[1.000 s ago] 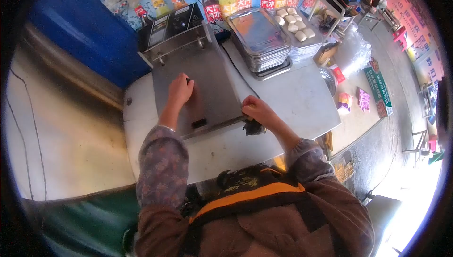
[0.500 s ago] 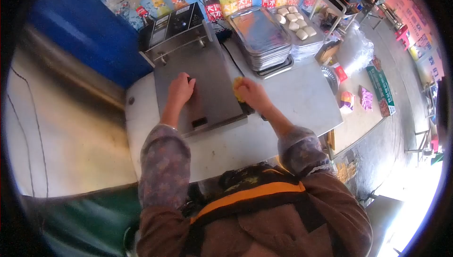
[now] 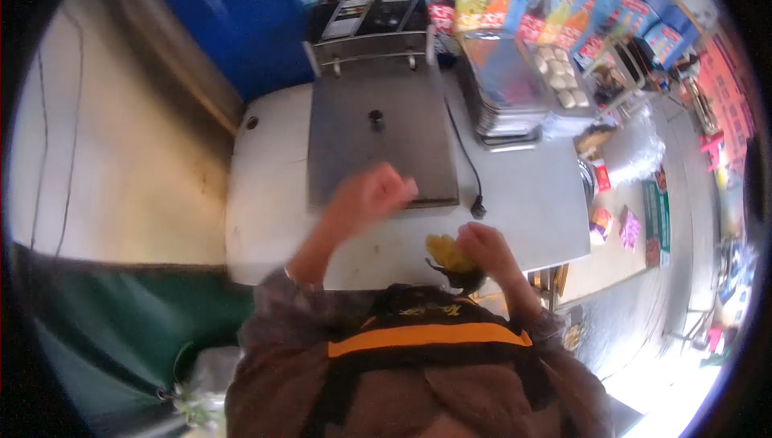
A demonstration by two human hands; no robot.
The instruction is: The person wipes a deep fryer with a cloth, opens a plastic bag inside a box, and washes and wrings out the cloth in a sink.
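My right hand (image 3: 487,250) is closed around one side of a yellow cloth (image 3: 449,253), held low by the table's front edge, close to my apron. The cloth fans out to the left of my fingers. My left hand (image 3: 371,197) is at the front edge of a flat-topped metal appliance (image 3: 418,153). Motion blurs that hand; its fingers look curled, and I cannot make out anything in them. Behind it, a small dark knob (image 3: 375,116) stands on the appliance's flat top. A black control box (image 3: 370,17) sits at the appliance's back.
To the right of the appliance, a black power cord ends in a plug (image 3: 478,207) on the white table (image 3: 539,189). Stacked metal trays (image 3: 503,76) stand behind it, beside a tray of white dough pieces (image 3: 563,80). Snack packets (image 3: 630,229) lie farther right.
My left hand has left the appliance's top and moved toward me and right. My right hand has drawn back toward my body with the yellow cloth. The view has shifted, with the table now farther right.
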